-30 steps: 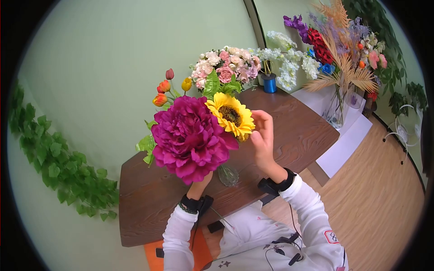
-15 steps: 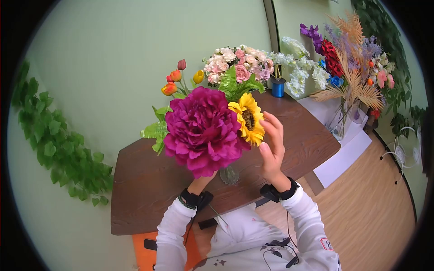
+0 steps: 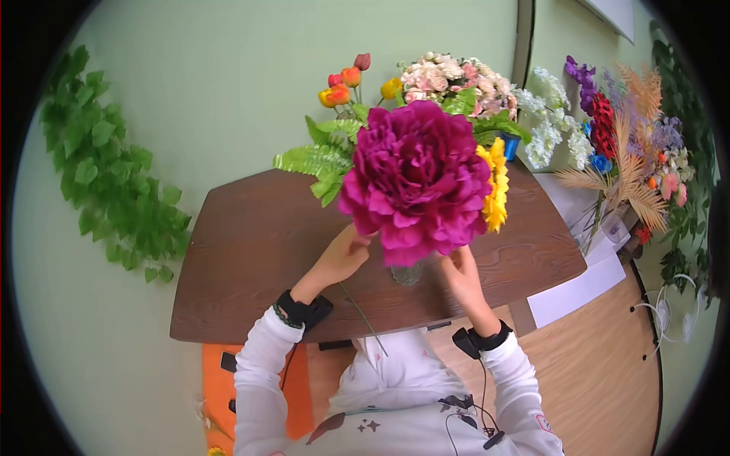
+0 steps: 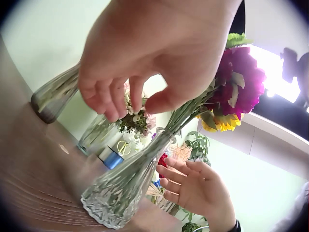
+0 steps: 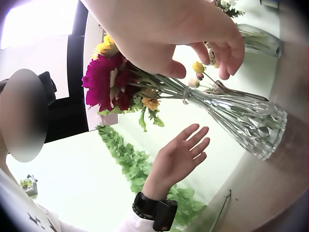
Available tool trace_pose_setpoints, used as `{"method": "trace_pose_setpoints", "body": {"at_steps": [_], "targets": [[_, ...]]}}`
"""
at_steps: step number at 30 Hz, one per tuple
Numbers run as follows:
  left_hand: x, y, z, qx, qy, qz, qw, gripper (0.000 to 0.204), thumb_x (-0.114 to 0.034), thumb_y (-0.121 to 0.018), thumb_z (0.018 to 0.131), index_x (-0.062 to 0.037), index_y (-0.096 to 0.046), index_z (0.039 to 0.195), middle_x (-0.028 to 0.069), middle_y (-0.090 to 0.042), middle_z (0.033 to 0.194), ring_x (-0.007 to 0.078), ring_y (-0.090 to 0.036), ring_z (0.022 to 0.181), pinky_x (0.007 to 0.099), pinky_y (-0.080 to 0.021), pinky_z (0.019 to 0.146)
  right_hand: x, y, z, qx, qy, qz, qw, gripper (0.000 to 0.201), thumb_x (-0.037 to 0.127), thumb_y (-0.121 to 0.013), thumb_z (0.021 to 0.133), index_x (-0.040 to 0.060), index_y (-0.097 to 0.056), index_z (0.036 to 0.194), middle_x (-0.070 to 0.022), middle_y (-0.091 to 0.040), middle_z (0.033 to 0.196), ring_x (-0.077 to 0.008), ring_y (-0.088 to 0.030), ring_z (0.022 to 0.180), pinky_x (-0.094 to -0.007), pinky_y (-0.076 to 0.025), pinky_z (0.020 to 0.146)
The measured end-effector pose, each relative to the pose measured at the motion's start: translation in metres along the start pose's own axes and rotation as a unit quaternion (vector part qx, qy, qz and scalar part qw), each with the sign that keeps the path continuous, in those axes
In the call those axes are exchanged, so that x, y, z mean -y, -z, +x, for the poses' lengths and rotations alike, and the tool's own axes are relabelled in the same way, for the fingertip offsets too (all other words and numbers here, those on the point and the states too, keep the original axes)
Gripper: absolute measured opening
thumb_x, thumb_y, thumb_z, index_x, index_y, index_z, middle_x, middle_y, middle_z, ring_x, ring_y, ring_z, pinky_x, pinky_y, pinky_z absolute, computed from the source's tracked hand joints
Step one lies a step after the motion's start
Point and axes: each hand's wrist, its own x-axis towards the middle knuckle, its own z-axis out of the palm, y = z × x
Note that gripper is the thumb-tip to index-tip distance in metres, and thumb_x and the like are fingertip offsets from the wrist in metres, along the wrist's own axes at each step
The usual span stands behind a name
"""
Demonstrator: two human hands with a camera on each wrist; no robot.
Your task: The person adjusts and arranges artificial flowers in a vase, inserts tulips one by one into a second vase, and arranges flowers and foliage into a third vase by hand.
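A ribbed glass vase (image 4: 118, 188) stands on the table (image 3: 251, 251), stems inside. Above its neck are a large magenta peony (image 3: 418, 178), a yellow sunflower (image 3: 496, 186) and green fern leaves (image 3: 315, 159). My left hand (image 3: 341, 262) is left of the vase, below the bloom, and my right hand (image 3: 464, 281) is to its right. In the left wrist view the left hand (image 4: 154, 58) hangs with loosely bent fingers beside the stems; the right hand (image 4: 200, 188) faces the vase with fingers apart. Neither hand touches it in the wrist views.
Tulips (image 3: 346, 83) and a pink-white bouquet (image 3: 456, 80) stand behind the vase, with a blue spool (image 3: 512, 144) beside them. A loose stem (image 3: 363, 315) crosses the table's front edge. Mixed flowers (image 3: 623, 144) stand at the right; an ivy garland (image 3: 106, 167) hangs left.
My right hand has left the sunflower and come down beside the vase. The left hand has come out from under the peony to the left. The head view has shifted.
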Motion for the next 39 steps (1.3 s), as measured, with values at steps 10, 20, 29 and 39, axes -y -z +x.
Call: {"method": "trace_pose_setpoints", "body": {"at_steps": [10,20,29,39], "targets": [[0.018,0.023,-0.053,0.251,0.150,0.274,0.916,0.029,-0.025,-0.057,0.080,-0.0048,-0.054,0.101,0.0148,-0.045,0.105,0.0222,-0.055,0.079,0.0295,-0.045,0.077,-0.022,-0.025,0.023,0.142,0.132,-0.195,0.961,0.040,0.013,-0.062,0.073,-0.0003,-0.049,0.108,-0.0183,-0.053,0.107,-0.0370,-0.052,0.094,-0.0401,-0.040,0.081],[0.036,0.087,-0.085,0.123,0.158,0.348,0.916,0.035,-0.027,-0.063,0.074,0.0016,-0.056,0.093,0.0187,-0.049,0.100,0.0353,-0.050,0.094,0.0371,-0.042,0.081,-0.008,-0.074,0.036,0.173,0.203,-0.241,0.933,0.035,0.016,-0.060,0.076,0.0025,-0.052,0.107,-0.0202,-0.056,0.100,-0.0380,-0.051,0.095,-0.0408,-0.040,0.081],[0.046,0.124,-0.110,0.056,0.191,0.353,0.914,0.045,-0.029,-0.063,0.074,0.0041,-0.053,0.103,0.0228,-0.046,0.113,0.0363,-0.048,0.102,0.0372,-0.041,0.087,-0.026,-0.198,0.091,0.228,0.124,-0.287,0.922,0.037,0.033,-0.064,0.073,0.0023,-0.052,0.091,-0.0166,-0.059,0.077,-0.0358,-0.058,0.077,-0.0425,-0.044,0.064],[0.029,0.103,-0.123,0.141,0.166,0.334,0.917,0.049,-0.014,-0.059,0.073,-0.0032,-0.044,0.119,0.0220,-0.032,0.132,0.0392,-0.037,0.116,0.0396,-0.034,0.096,-0.055,-0.321,0.158,0.210,0.105,-0.316,0.919,0.039,0.034,-0.064,0.073,0.0051,-0.052,0.097,-0.0145,-0.062,0.086,-0.0331,-0.059,0.084,-0.0414,-0.046,0.069]]}}
